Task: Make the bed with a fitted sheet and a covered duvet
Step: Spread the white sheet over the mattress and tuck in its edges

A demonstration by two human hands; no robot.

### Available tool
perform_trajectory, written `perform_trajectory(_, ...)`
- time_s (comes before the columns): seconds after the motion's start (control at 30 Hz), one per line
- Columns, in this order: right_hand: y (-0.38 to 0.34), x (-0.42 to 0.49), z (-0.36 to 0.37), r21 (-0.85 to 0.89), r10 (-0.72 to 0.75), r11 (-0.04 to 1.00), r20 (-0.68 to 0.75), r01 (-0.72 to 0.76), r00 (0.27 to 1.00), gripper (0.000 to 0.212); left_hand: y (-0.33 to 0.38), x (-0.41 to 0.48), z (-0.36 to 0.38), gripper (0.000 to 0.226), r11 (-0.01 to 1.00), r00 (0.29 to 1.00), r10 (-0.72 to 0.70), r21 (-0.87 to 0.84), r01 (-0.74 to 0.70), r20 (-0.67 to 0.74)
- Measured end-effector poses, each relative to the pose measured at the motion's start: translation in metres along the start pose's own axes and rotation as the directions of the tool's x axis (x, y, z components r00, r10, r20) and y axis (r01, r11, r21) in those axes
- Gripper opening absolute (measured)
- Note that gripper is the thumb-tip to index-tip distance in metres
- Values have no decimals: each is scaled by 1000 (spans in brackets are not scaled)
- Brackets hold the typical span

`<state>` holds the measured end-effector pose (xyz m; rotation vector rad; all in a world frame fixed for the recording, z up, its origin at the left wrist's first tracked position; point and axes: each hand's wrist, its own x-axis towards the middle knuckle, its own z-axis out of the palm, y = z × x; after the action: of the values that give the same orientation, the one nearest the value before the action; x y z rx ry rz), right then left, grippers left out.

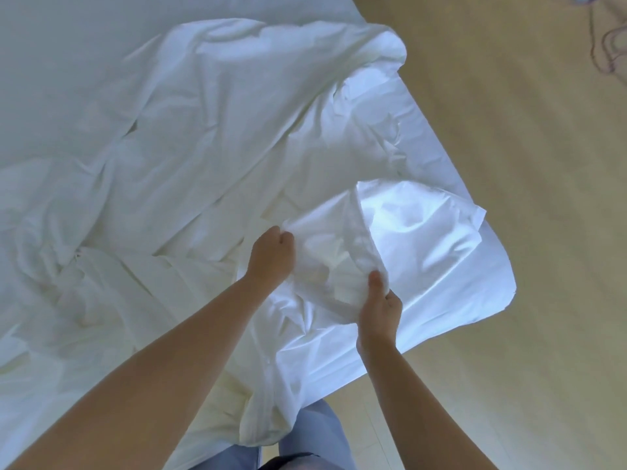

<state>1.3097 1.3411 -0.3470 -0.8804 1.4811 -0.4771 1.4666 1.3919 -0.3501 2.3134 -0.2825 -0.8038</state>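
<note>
A crumpled white duvet in its cover [210,137] lies spread over the bed, which wears a smooth white fitted sheet [51,45]. At the bed's near right corner both hands hold up a loose edge of the cover [417,232]. My left hand [271,257] grips a fold of the fabric in a fist. My right hand [380,310] pinches the fabric between thumb and fingers. Between the hands the cloth gapes in a pocket. Its corner hangs over the bed's edge.
Light wooden floor [509,164] runs along the right side and the foot of the bed. A thin dark cable [607,52] lies on the floor at the top right. My legs in blue trousers [315,439] stand against the bed's near edge.
</note>
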Motion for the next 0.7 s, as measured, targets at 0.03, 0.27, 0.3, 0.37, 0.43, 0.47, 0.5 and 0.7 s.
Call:
perform_trajectory(0.03, 0, 1, -2, 40, 26, 999, -72, -23, 997, 35, -1, 1, -1, 32, 990, 994, -83, -116, 74, -72)
perform_trajectory(0.27, 1, 7, -9, 45, 76, 997, -197, -68, 978, 22, -9, -5, -10, 33, 891, 952, -284, -399, 218, -114)
perform_trajectory(0.3, 0, 9, -11, 38, 85, 996, -215, -79, 973, 26, -11, -6, -11, 34, 858, 948, -297, -469, 211, -117)
perform_trajectory(0.37, -4, 14, -16, 35, 113, 994, -214, -108, 970, 31, -19, -8, -14, 30, 883, 966, -237, -438, 171, -101)
perform_trajectory(0.43, -5, 17, -20, -19, 93, 995, -125, -96, 988, 30, -22, -11, -19, 13, 975, 998, -57, -218, 50, -26)
perform_trajectory(0.47, -7, 16, -21, -68, 73, 995, -24, -75, 997, 26, -24, -13, -20, 18, 999, 999, 33, -15, -32, 28)
perform_trajectory(0.5, -8, 14, -21, -120, 53, 992, 92, -42, 994, 19, -24, -15, -22, 25, 966, 986, 124, 213, -147, 114)
perform_trajectory(0.7, -35, 26, -1, -445, 59, 894, 247, 59, 967, 100, -25, -46, -17, 54, 335, 600, 457, 497, -800, 657)
